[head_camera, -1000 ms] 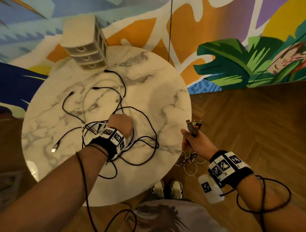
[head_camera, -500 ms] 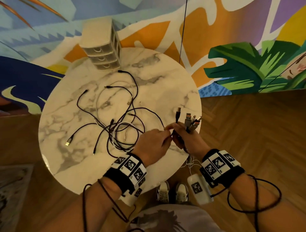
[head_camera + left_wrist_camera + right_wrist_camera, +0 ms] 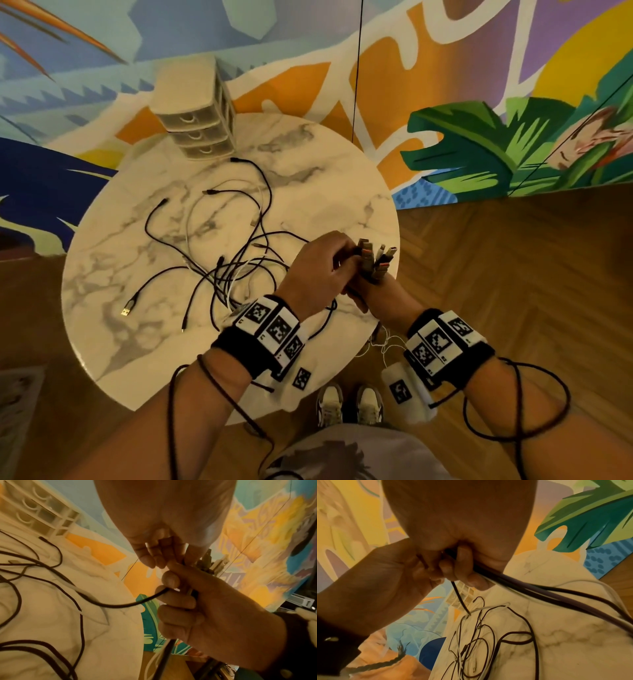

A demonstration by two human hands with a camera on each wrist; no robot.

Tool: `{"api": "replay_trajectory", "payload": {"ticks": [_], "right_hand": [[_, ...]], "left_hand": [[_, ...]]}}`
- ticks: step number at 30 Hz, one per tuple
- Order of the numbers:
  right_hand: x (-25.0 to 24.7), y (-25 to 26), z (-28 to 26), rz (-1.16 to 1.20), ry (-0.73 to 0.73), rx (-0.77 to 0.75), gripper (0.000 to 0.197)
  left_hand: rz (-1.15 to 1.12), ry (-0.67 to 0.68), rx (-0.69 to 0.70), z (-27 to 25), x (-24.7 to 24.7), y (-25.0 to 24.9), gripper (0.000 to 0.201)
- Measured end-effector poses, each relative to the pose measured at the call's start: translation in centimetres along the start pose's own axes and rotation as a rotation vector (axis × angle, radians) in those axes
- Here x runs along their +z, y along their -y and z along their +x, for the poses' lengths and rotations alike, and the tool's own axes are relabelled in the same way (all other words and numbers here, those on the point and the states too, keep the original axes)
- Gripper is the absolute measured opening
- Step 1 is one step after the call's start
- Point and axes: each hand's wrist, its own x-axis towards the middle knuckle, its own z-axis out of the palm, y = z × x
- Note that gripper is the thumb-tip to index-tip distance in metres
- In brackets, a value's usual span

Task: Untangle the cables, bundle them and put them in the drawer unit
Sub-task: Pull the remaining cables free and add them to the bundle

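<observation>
Several black and white cables (image 3: 236, 270) lie tangled on the round marble table (image 3: 325, 178). At the table's right edge my right hand (image 3: 383, 296) grips a bunch of cable ends, with the plugs (image 3: 376, 257) sticking up out of the fist. Their cords (image 3: 539, 592) trail down to the table and over its edge. My left hand (image 3: 344, 265) is pressed against that fist and pinches one black cable (image 3: 128, 603) just below its plug, beside the bunch. The white three-drawer unit (image 3: 195, 113) stands at the table's far edge with its drawers closed.
A painted mural wall rises behind the table. Wooden floor lies to the right and below, where my shoes (image 3: 349, 404) show. Black sensor leads (image 3: 513, 401) loop around both forearms. A thin dark line (image 3: 356, 68) hangs down in front of the wall.
My left hand has left the tangle and carried a black cable end across to the right hand's bunch. Now the two hands touch. The right hand has stayed at the table's edge.
</observation>
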Motion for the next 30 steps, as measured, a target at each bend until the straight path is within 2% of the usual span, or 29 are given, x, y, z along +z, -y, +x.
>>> {"api": "replay_trajectory", "payload": {"ticks": [5,8,10,13,15,17,20,24,27,30], "right_hand": [[0.0,-0.2,-0.5,-0.106,-0.049,0.1,0.039],[0.5,-0.2,-0.7,-0.088,-0.074,0.116,0.039],[1.0,-0.2,-0.8,-0.079,-0.081,0.079,0.037],[0.9,-0.9,-0.8,-0.136,-0.19,0.06,0.044],[0.5,-1.6,-0.5,-0.059,-0.296,0.023,0.051],[0.4,-1.9,-0.2,0.151,-0.3,0.031,0.056],[0.6,-2.3,-0.2,0.392,-0.299,0.086,0.057],[0.0,-2.3,-0.3,0.64,-0.404,0.059,0.052],[-1.3,-1.3,-0.4,0.719,-0.42,0.005,0.057],[-2.7,-0.4,-0.5,0.74,-0.461,-0.063,0.058]], "left_hand": [[-0.018,0.016,0.1,-1.0,1.1,-0.1,0.007],[-0.032,-0.054,0.099,-1.7,1.4,0.4,0.011],[-0.072,-0.071,0.033,-2.5,1.7,1.2,0.019],[-0.203,0.076,-0.19,-3.7,2.5,3.2,0.026],[-0.072,0.242,-0.272,-4.5,3.2,4.9,0.029],[0.051,0.346,-0.265,-5.3,3.7,6.2,0.022],[0.111,0.306,-0.212,-5.4,4.4,7.3,0.013],[0.247,0.237,-0.15,-4.5,4.6,8.7,0.022],[0.275,0.165,-0.069,-4.2,3.8,9.3,0.021],[0.29,0.118,-0.132,-3.7,1.5,11.1,0.021]]}}
